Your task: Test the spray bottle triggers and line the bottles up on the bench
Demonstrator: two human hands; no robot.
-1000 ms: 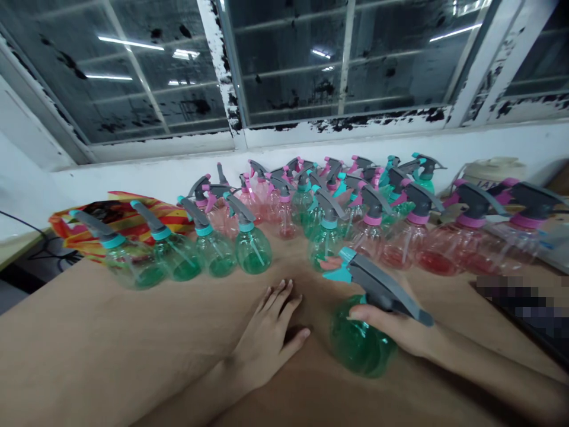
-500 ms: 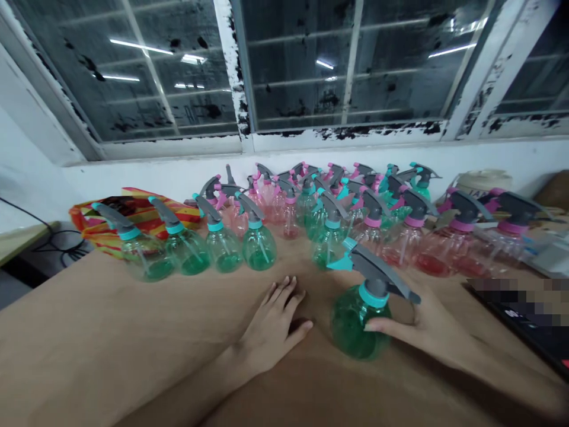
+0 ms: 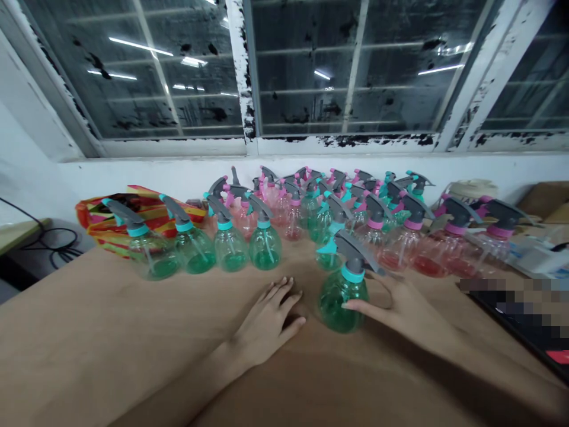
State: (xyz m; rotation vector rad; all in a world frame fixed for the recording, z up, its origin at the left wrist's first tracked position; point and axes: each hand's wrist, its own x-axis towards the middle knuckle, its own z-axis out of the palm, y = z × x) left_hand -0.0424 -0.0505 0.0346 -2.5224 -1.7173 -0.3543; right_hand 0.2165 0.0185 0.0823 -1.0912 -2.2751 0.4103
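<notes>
My right hand [image 3: 395, 308] is closed around a round green spray bottle [image 3: 340, 302] with a turquoise collar and nozzle and a grey trigger head. The thumb lies across the near side of the bottle; the other fingers are mostly hidden behind it. My left hand [image 3: 271, 320] rests flat on the brown table [image 3: 111, 338], fingers spread, holding nothing. Beyond it a green spray bottle [image 3: 265, 246] stands upright, the rightmost of several in a row on the left. Another green spray bottle [image 3: 326, 256] is partly hidden behind the held one.
Several pink spray bottles [image 3: 431, 258] line the right side, with a dense group of pink and green ones behind. An orange-red striped bag [image 3: 151, 213] lies at the back left. A dark flat device [image 3: 511, 320], partly blurred, sits at the right edge. Windows [image 3: 364, 71] rise behind.
The held spray bottle has moved left and away from me, in my right hand, nearer the bottles behind. My left hand stays flat on the table. The view has shifted slightly.
</notes>
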